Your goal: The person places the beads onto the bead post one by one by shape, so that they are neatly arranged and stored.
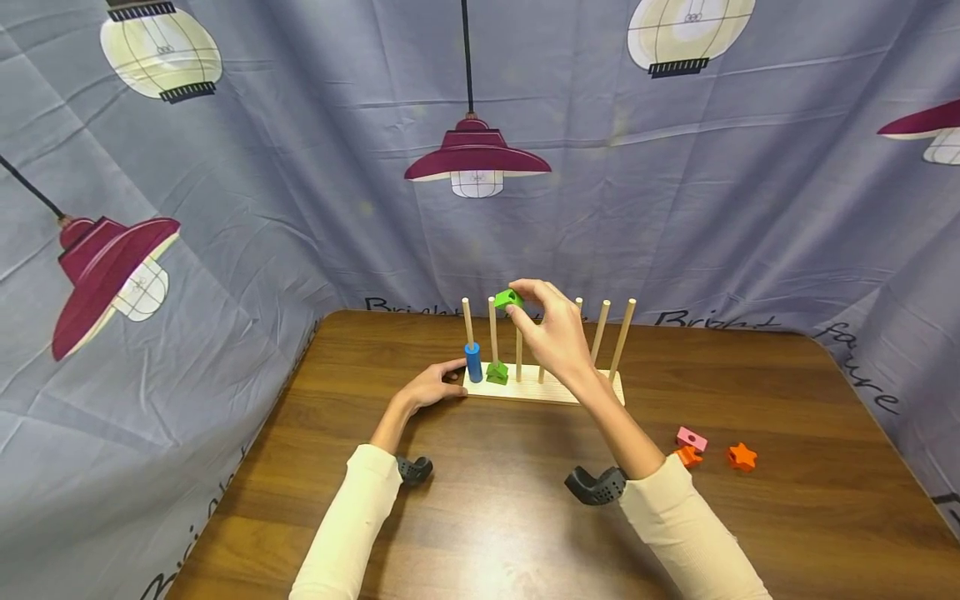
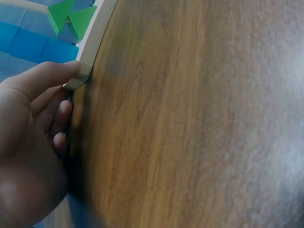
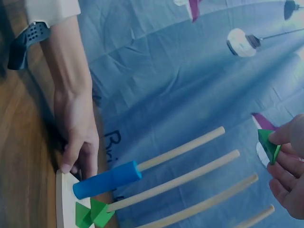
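A wooden peg board [image 1: 536, 390] with several upright pegs stands toward the back of the table. My left hand [image 1: 429, 388] holds its left end, the thumb on the front corner and the fingers around the end. Blue cylinder blocks [image 1: 473, 364] are stacked on the leftmost peg. Two green triangular blocks [image 3: 94, 213] sit at the foot of the second peg, turned differently from each other. Above the board, my right hand [image 1: 557, 332] pinches another green triangular block [image 1: 507, 298] between thumb and fingers. That block is up beside the top of the second peg, its hole showing.
On the table to the right lie a pink block [image 1: 692, 439], an orange star-shaped block [image 1: 742, 457] and another orange block [image 1: 687, 456], partly hidden by the right sleeve. A curtain [image 1: 585, 225] printed with lamps hangs right behind the table.
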Action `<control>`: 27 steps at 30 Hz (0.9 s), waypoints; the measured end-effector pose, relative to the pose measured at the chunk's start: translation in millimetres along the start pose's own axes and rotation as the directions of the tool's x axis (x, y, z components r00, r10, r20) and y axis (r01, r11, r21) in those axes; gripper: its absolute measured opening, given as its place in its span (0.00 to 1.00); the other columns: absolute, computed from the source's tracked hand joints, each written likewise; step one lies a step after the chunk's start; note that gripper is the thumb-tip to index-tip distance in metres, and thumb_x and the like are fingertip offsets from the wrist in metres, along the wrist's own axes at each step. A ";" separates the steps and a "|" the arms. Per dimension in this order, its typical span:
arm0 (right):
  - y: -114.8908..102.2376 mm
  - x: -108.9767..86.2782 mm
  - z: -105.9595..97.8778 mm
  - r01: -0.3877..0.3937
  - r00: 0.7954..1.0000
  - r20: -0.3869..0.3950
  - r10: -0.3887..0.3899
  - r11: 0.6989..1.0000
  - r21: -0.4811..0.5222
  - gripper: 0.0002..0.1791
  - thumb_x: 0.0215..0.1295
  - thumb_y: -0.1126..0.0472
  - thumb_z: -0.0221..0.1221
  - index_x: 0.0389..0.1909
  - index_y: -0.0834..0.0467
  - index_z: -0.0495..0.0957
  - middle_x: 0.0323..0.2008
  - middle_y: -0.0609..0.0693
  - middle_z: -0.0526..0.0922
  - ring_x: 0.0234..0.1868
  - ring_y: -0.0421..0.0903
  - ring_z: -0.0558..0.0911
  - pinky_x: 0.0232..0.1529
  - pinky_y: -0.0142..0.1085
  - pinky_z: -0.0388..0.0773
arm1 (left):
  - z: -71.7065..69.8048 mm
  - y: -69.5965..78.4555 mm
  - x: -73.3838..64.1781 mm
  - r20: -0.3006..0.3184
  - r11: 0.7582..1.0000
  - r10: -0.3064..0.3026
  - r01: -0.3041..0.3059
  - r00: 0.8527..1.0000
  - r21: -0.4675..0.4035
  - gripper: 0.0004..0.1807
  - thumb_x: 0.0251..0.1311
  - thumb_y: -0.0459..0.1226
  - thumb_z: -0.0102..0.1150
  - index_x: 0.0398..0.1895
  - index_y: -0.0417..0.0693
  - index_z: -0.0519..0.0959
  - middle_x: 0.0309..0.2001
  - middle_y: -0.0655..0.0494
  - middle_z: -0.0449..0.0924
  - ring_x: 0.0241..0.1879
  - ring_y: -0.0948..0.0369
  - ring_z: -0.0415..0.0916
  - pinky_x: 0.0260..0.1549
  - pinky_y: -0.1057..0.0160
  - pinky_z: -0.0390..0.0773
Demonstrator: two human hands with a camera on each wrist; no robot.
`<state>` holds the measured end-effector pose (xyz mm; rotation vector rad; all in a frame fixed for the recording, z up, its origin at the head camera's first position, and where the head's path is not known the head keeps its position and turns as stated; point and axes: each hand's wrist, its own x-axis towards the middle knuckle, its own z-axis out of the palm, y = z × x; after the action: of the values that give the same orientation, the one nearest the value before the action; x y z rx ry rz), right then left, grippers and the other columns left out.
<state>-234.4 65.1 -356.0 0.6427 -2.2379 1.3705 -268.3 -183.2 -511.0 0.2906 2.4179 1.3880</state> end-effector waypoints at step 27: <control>18.5 16.3 35.8 -0.162 0.984 0.081 0.156 0.984 0.080 0.17 0.67 0.67 0.64 0.54 0.67 0.78 0.47 0.60 0.82 0.48 0.54 0.80 0.49 0.48 0.76 | -1.1 1.7 -1.1 0.012 1.000 -0.002 0.002 1.000 -0.009 0.39 0.59 0.36 0.65 0.75 0.43 0.64 0.70 0.41 0.64 0.65 0.46 0.63 0.65 0.46 0.61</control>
<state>-262.8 37.7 -374.3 0.5621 -2.3430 1.5514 -267.7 -183.6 -508.8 0.2938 2.4009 1.3926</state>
